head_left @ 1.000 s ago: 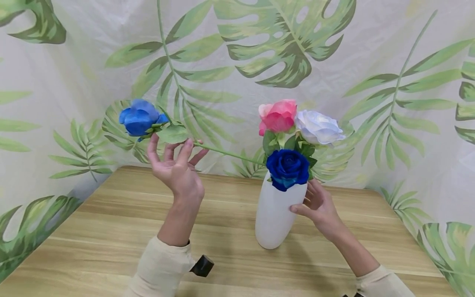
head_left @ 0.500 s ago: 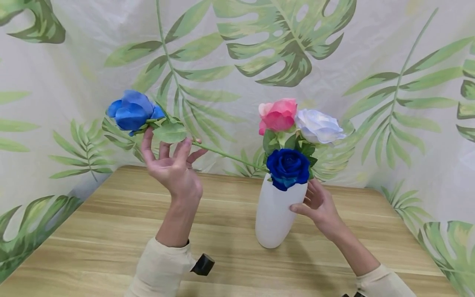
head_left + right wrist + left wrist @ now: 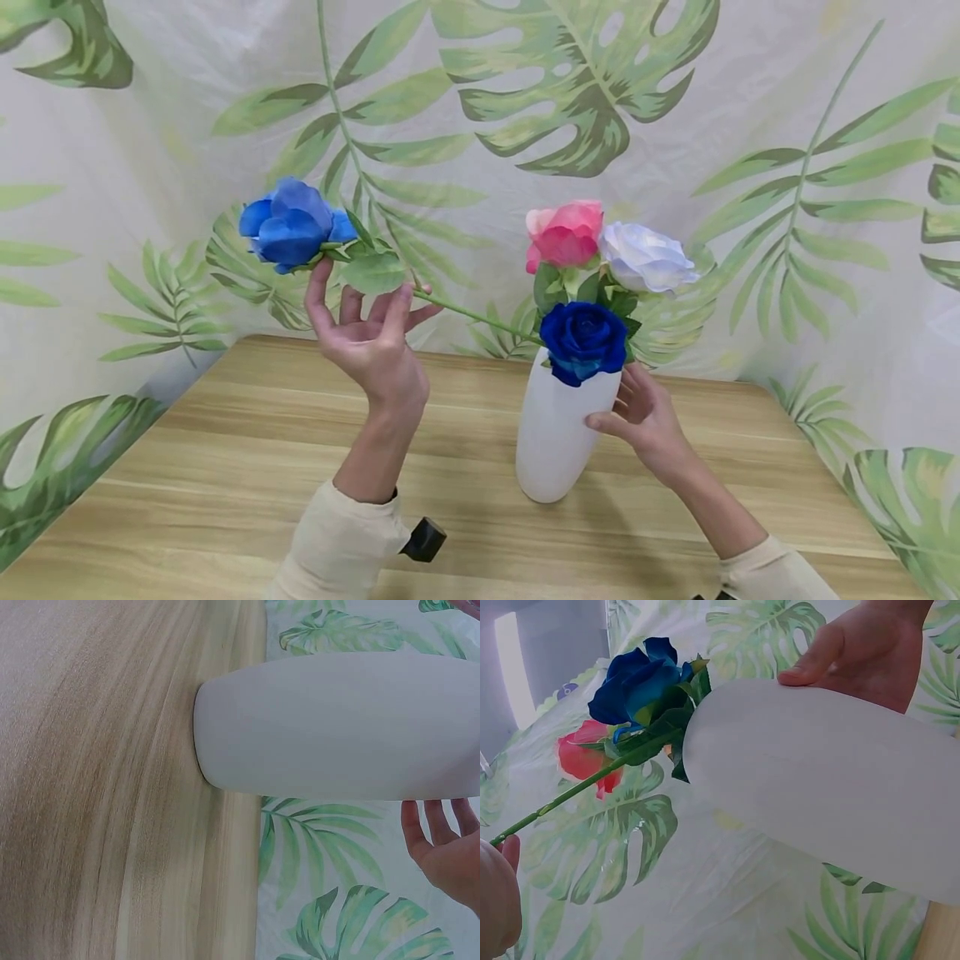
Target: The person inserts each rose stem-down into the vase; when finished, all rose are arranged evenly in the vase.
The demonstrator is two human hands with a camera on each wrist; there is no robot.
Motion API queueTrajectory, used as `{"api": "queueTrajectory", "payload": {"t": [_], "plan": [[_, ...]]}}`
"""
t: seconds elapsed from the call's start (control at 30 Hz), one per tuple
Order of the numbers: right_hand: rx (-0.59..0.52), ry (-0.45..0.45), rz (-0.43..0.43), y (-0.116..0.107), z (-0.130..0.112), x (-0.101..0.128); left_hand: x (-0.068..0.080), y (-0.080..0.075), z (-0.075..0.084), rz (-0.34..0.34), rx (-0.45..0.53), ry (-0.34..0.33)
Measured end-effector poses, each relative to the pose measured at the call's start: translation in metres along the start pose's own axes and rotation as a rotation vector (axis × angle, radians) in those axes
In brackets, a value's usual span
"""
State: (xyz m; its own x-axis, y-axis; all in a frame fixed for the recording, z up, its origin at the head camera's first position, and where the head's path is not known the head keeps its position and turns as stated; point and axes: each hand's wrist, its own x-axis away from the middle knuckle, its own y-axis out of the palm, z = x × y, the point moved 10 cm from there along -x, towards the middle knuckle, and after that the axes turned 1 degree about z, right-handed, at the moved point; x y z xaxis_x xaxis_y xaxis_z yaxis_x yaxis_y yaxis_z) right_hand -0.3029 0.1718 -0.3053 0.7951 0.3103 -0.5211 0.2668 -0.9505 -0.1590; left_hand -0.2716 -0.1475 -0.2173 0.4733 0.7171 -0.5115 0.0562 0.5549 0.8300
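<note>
A light blue rose (image 3: 288, 225) lies tilted across my left hand (image 3: 375, 354), its bloom to the left. Thumb and fingers pinch its green stem (image 3: 480, 318) below a leaf; the stem runs right to the mouth of a white vase (image 3: 558, 437), where the dark blue rose hides its end. In the vase stand a pink rose (image 3: 566, 233), a white rose (image 3: 647, 257) and the dark blue rose (image 3: 583, 342). My right hand (image 3: 654, 429) holds the vase's right side, thumb in front, fingers partly hidden behind. In the right wrist view, fingertips (image 3: 411, 817) touch the vase wall.
The vase stands on a wood-grain table (image 3: 225, 467). Behind it hangs a pale cloth (image 3: 420, 83) printed with green leaves, which also covers the sides. A small black device (image 3: 425, 540) sits at the left cuff.
The light blue rose and my left hand first shifted left, then came back right; the bloom now sits higher than a second ago. My right hand and the vase have hardly moved.
</note>
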Motion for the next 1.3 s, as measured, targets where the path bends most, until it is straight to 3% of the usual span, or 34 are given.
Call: {"api": "queueTrajectory", "payload": {"t": [0.33,0.57,0.7,0.9,1.1,1.3], "plan": [[0.004,0.0,0.0,0.0,0.0,0.0,-0.002,0.0,0.007,0.002,0.023,0.014],[-0.007,-0.008,0.002,0.0,0.0,0.0,0.003,0.014,0.009,-0.098,-0.05,0.081],[-0.024,-0.013,0.007,-0.001,0.0,0.0,0.006,0.023,0.003,-0.149,-0.073,0.054],[-0.015,-0.024,0.001,-0.001,-0.001,-0.001,0.01,0.029,-0.006,-0.172,-0.12,0.001],[-0.015,-0.016,-0.006,0.0,0.001,0.0,0.007,0.034,-0.005,-0.176,-0.125,-0.01],[-0.014,-0.028,0.001,0.0,-0.003,0.0,0.011,0.043,-0.013,-0.231,-0.137,-0.049]]}}
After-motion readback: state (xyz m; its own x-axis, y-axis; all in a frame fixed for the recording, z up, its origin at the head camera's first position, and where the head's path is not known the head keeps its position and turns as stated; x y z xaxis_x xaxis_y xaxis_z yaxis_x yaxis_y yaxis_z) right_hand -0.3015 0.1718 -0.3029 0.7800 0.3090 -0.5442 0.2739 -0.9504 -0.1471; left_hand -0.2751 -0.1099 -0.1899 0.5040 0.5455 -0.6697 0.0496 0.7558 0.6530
